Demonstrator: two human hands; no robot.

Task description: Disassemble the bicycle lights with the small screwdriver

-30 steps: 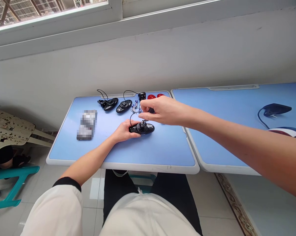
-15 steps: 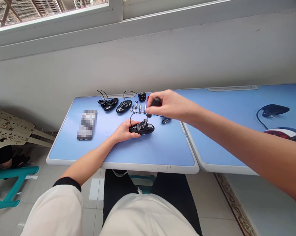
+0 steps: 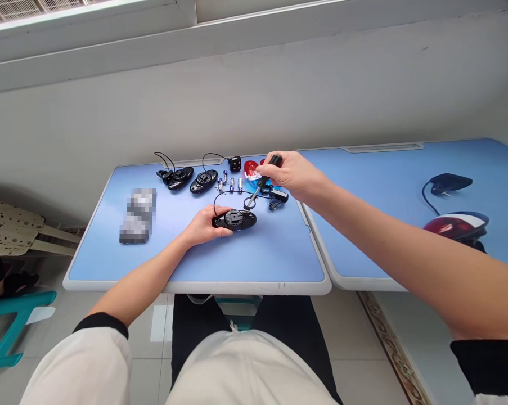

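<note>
My left hand (image 3: 209, 223) grips the left end of a black oval light base (image 3: 243, 220) lying on the blue table, its round ridged mount facing up. In my right hand (image 3: 290, 173) is a screwdriver (image 3: 274, 161) with a black handle, its shaft slanting down to the left. The screwdriver's tip meets a small black ring-shaped part (image 3: 249, 203) at the base's far edge; whether that part is attached, I cannot tell. A thin black cable arches from the base toward a small black switch box (image 3: 279, 195).
Two similar black light bases (image 3: 180, 178) (image 3: 203, 181) with cables lie at the back left. Several blue-and-silver batteries (image 3: 232, 184) and red and blue light covers (image 3: 251, 167) are near the middle back. A blurred-out item (image 3: 138, 216) is at left; a red-white-blue light (image 3: 456, 225) sits on the right table (image 3: 376, 225).
The screwdriver has moved up and back, off the middle of the base to its far edge. The ridged mount now shows uncovered. My view has shifted slightly, showing the coloured covers.
</note>
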